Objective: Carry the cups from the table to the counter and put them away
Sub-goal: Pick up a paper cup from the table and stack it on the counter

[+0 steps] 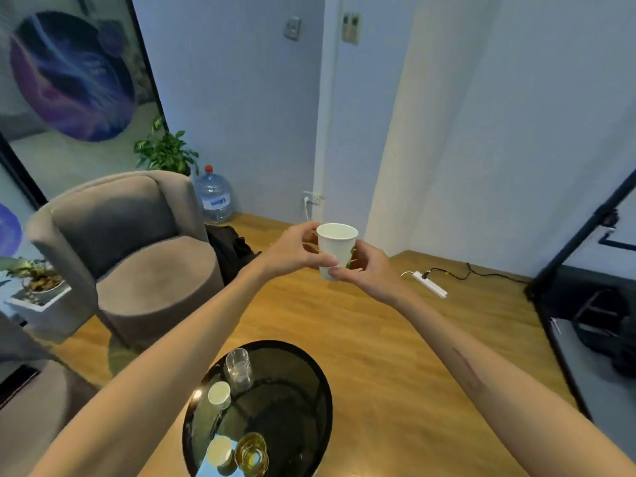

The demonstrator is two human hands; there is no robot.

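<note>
White paper cup (335,247), upright, held in mid-air above the wooden floor (378,339); left grip (296,249) and right grip (368,266) both curled round it. Round black glass counter (303,407) carries remaining cups.

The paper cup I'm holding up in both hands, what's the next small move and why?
Probably carry the paper cup off toward the counter, which isn't in view. Left hand and right hand both hold it upright, clear of the black table, where other cups remain.
</note>
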